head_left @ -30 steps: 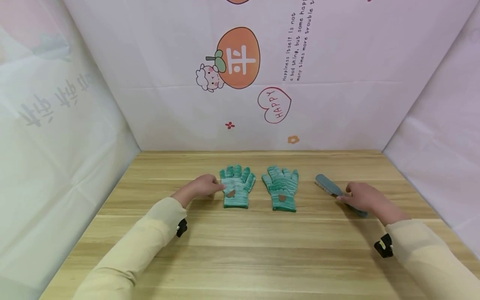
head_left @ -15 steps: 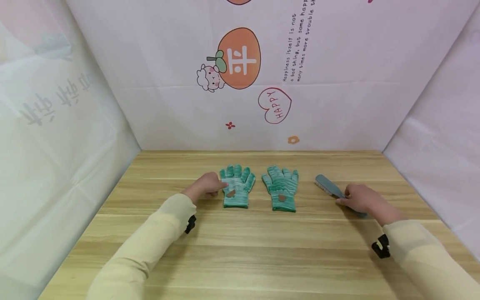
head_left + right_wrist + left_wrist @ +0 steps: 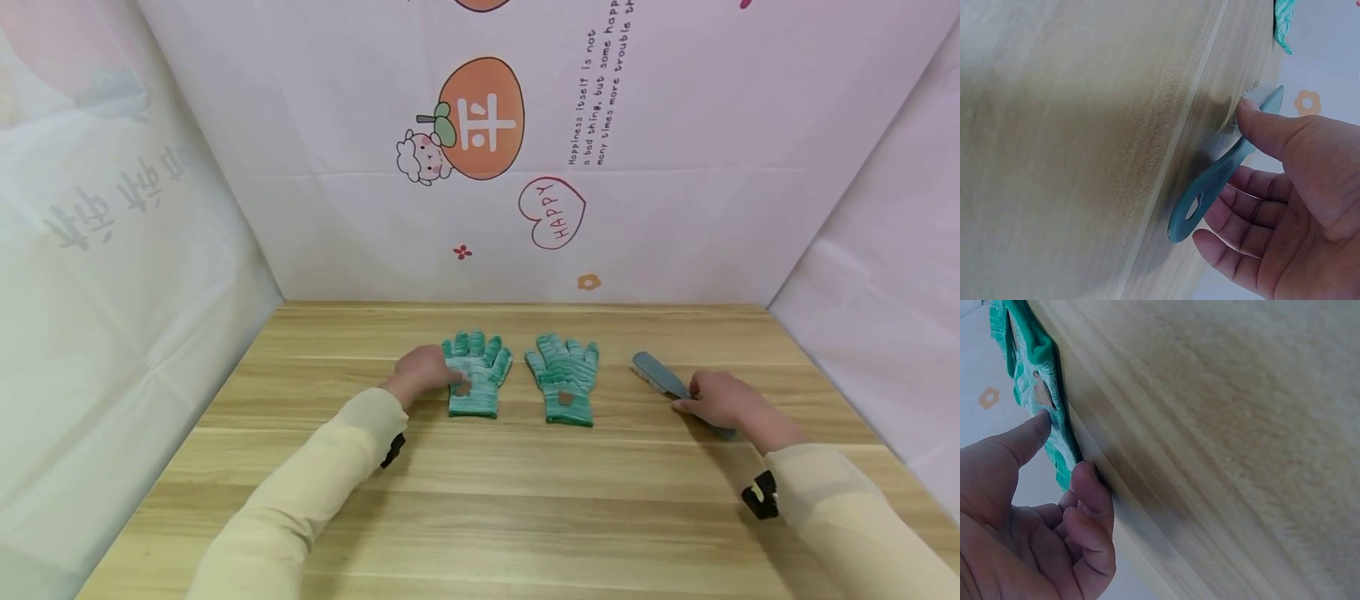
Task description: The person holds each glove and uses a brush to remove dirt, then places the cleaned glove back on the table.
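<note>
Two green-and-white knit gloves lie flat on the wooden table, each with a brown patch near the cuff. My left hand point(image 3: 426, 367) is at the outer side of the left glove point(image 3: 478, 367). In the left wrist view the thumb point(image 3: 1029, 434) presses on that glove by its brown patch point(image 3: 1042, 392), with curled fingers at its edge. The right glove point(image 3: 566, 379) lies untouched. My right hand point(image 3: 723, 400) holds a blue-grey brush point(image 3: 656, 372) at its handle. The thumb is near the pale bristles point(image 3: 1259, 95) and the fingers are behind the handle point(image 3: 1210, 181), which ends in a slotted hole.
The wooden table point(image 3: 510, 517) stretches from a printed white backdrop point(image 3: 337, 225) toward me. White sheets hang along the left side point(image 3: 135, 275) and right side point(image 3: 885, 258). A black wrist mount point(image 3: 761, 494) hangs beneath the right sleeve.
My left hand has moved right, from beside the left glove onto its edge, thumb now by the brown patch. The right hand stays at the brush handle with slight shifts; gloves and brush keep their places.
</note>
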Demonstrator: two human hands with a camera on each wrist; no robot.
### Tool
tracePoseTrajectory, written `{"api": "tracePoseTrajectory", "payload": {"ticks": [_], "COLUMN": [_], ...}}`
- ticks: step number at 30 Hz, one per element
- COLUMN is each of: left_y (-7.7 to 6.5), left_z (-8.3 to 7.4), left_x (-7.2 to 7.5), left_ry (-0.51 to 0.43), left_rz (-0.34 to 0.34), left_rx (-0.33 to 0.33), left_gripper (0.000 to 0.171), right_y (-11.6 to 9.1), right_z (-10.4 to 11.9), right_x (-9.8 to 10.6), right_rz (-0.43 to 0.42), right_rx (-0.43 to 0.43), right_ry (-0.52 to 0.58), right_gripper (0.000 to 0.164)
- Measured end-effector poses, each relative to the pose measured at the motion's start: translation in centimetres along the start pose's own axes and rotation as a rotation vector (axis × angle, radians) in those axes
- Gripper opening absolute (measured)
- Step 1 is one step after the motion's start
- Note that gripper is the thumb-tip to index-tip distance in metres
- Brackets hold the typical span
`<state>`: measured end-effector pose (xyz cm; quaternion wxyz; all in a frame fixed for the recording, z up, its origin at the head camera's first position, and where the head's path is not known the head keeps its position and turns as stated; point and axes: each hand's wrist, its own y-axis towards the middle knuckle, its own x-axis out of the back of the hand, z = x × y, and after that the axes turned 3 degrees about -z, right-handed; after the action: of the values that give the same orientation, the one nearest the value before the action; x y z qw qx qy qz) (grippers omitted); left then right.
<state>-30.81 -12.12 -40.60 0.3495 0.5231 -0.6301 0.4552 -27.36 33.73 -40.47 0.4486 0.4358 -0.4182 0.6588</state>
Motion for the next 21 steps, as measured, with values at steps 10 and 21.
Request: {"api": "tracePoseTrajectory", "payload": {"ticks": [10, 21], "left_y": [0.3, 1.1], "left_z": [-0.3, 0.1], "left_x": [-0.1, -0.7], "left_ry": [0.004, -0.062], "left_rz": [-0.010, 0.010], "left_rx": [0.022, -0.021], "left_gripper": [0.032, 0.035], "right_y": [0.0, 0.2], "right_z": [0.1, 0.1], "right_x": [-0.3, -0.6], "right_rz": [-0.003, 0.003], "right_rx": [-0.001, -0.005], "right_ry": [-0.004, -0.014], "right_gripper": [0.035, 0.029]}}
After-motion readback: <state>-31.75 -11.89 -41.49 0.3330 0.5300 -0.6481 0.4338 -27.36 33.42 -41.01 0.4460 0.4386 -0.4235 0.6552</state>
